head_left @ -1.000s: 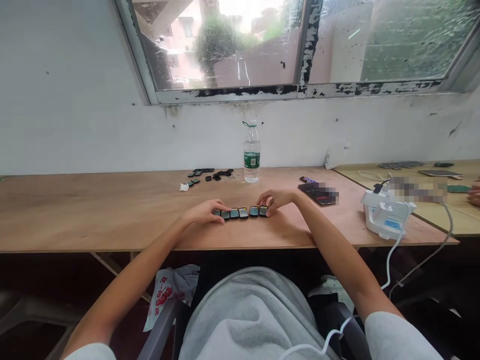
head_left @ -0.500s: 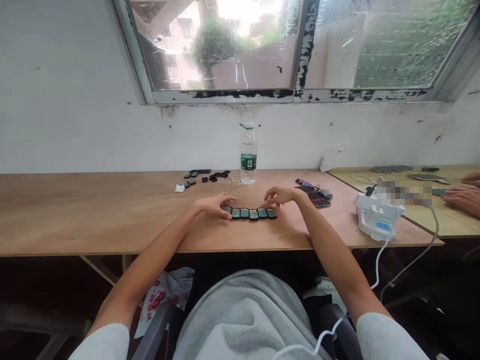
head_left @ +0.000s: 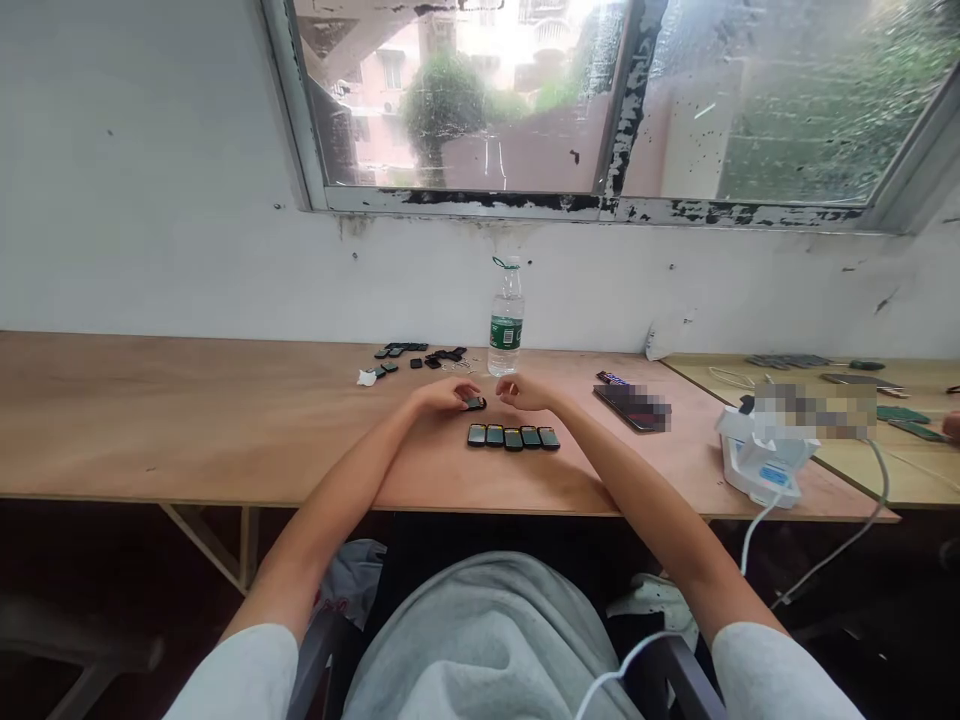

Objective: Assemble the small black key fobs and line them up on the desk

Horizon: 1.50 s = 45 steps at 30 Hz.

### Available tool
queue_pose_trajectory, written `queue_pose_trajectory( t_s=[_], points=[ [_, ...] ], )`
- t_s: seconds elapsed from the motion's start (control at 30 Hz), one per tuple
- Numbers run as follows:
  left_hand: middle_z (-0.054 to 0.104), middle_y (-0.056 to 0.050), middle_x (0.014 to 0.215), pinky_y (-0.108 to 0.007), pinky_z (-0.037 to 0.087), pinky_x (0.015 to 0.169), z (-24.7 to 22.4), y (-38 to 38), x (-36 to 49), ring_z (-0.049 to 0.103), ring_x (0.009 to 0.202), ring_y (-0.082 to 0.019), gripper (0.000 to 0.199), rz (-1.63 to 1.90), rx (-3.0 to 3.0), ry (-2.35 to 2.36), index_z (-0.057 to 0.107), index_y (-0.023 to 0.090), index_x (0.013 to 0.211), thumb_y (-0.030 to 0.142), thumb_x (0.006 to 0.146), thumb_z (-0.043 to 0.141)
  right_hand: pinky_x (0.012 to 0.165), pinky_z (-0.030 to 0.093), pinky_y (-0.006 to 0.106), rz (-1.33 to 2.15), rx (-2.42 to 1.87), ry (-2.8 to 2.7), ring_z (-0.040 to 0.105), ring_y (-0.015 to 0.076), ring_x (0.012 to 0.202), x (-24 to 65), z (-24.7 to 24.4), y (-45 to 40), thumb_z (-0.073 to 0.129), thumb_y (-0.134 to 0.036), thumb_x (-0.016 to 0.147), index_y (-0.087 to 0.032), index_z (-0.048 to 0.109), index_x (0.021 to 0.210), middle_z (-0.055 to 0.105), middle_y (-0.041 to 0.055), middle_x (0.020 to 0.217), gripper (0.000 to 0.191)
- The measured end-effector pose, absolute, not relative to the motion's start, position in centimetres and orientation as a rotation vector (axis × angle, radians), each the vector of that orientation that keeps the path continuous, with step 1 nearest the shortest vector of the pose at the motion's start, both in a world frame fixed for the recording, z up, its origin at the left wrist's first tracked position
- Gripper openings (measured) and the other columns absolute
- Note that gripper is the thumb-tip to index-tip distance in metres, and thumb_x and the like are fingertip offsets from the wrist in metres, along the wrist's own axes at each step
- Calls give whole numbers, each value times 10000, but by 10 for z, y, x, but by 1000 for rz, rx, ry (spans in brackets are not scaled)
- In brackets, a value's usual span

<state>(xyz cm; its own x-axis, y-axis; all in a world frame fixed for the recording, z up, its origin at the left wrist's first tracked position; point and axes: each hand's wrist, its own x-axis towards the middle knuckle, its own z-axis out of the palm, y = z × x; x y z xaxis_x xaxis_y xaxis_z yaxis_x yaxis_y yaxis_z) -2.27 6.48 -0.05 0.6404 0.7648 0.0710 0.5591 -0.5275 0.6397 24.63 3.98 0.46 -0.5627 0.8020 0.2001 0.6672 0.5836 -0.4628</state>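
My left hand [head_left: 450, 394] grips a small black-edged rectangular piece [head_left: 475, 403] with a grey-green face, low over the wooden table. Its fingers cover the piece's left side. Just to the right, my right hand [head_left: 523, 392] has its fingers curled and drawn together in front of the bottle; whatever they may hold is hidden. Nearer to me, several like pieces [head_left: 513, 438] lie side by side in a row, yellow marks along their far edges. The row is apart from both hands.
A water bottle [head_left: 506, 322] stands behind my hands. Several dark pieces [head_left: 405, 349] and a crumpled white scrap [head_left: 366, 377] lie at the back left. To the right are a phone [head_left: 626, 405], a white power strip [head_left: 759, 470] with cables, and part of another person's hand [head_left: 951, 425].
My left hand has taken the leftmost piece from the row and moved it away from me. My right hand has moved left and farther back, its fingers now more curled. The view has shifted slightly.
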Motion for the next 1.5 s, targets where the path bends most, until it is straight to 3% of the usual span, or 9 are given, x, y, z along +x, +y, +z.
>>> queue_pose_trajectory(
  t_s=[0.17, 0.3, 0.43, 0.6, 0.8, 1.0, 1.27, 1.5],
  points=[
    [785, -101, 1219, -388, 561, 1042, -18, 48, -6, 729, 1132, -282, 311, 575, 2323, 1054, 812, 174, 1111, 281, 840, 703, 709, 487, 247, 500, -1228, -2426, 659, 190, 865, 236, -9, 47, 649, -73, 789, -149, 711, 973, 756, 72, 1004, 208],
    [775, -86, 1248, -387, 549, 1063, -18, 39, -3, 719, 1166, -291, 323, 599, 2324, 1073, 825, 190, 1135, 324, 855, 734, 706, 478, 246, 515, -1236, -2418, 655, 188, 868, 235, -17, 45, 694, -132, 834, -153, 694, 1003, 746, 71, 1001, 170],
    [776, -84, 1234, -390, 552, 1056, -16, 37, -2, 727, 1155, -304, 376, 616, 2299, 1054, 838, 197, 1109, 377, 779, 839, 700, 478, 230, 540, -1226, -2419, 655, 174, 873, 237, -17, 44, 709, -208, 890, -164, 677, 1026, 733, 61, 999, 147],
    [768, -89, 1239, -379, 544, 1061, -17, 39, 0, 722, 1184, -302, 336, 626, 2271, 1008, 843, 188, 1083, 298, 766, 833, 695, 478, 235, 637, -1181, -2385, 636, 177, 862, 238, -18, 46, 715, -310, 923, -153, 673, 1015, 712, 62, 951, 186],
    [816, -57, 1092, -350, 556, 981, -15, 36, 1, 753, 1050, -275, 305, 596, 2341, 1054, 837, 203, 1118, 233, 825, 762, 669, 452, 225, 680, -1148, -2398, 610, 164, 827, 238, -20, 50, 742, -309, 893, -157, 656, 1031, 685, 45, 908, 222],
    [817, -68, 1092, -339, 555, 924, -13, 34, 3, 753, 986, -271, 285, 611, 2341, 1055, 850, 196, 1072, 228, 798, 780, 607, 401, 225, 689, -1154, -2444, 569, 140, 720, 239, -22, 54, 749, -386, 886, -139, 652, 1002, 649, 14, 791, 289],
    [820, -90, 1070, -341, 553, 902, -15, 37, 2, 742, 1002, -281, 336, 589, 2359, 1004, 846, 170, 1087, 295, 782, 783, 637, 431, 227, 697, -1120, -2404, 595, 157, 774, 239, -29, 62, 774, -294, 861, -154, 632, 980, 667, 34, 849, 232],
    [808, -82, 1145, -323, 557, 888, -18, 45, 0, 747, 1007, -271, 358, 579, 2396, 964, 847, 185, 1094, 329, 770, 799, 701, 476, 259, 683, -995, -2337, 606, 173, 817, 241, -31, 61, 774, -317, 811, -167, 605, 951, 664, 40, 892, 266]
  ],
)
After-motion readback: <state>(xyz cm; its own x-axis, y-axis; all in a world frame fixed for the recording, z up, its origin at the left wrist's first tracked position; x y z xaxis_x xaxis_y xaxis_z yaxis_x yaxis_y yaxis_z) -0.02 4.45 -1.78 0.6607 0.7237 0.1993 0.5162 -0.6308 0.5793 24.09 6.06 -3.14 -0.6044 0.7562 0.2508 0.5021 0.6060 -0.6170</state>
